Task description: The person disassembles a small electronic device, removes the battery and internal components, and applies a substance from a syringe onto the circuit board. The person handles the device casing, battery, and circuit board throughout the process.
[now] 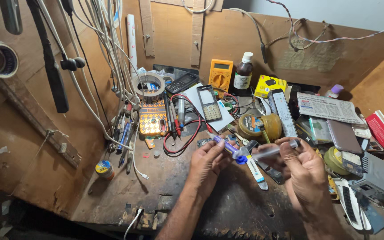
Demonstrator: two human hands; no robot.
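Already both hands grip the syringe (245, 153) just in front of the solder reel (258, 126), left hand (207, 164) pinching its purple end, right hand (305, 171) closed on the plunger, nothing visibly squeezed out yet.

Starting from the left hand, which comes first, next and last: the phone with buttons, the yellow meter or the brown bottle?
From the left hand, in the head view:
1. Keypad phone, lying just beyond the hand.
2. Yellow multimeter, propped against the back board.
3. Brown bottle, right of the multimeter, slightly farther.
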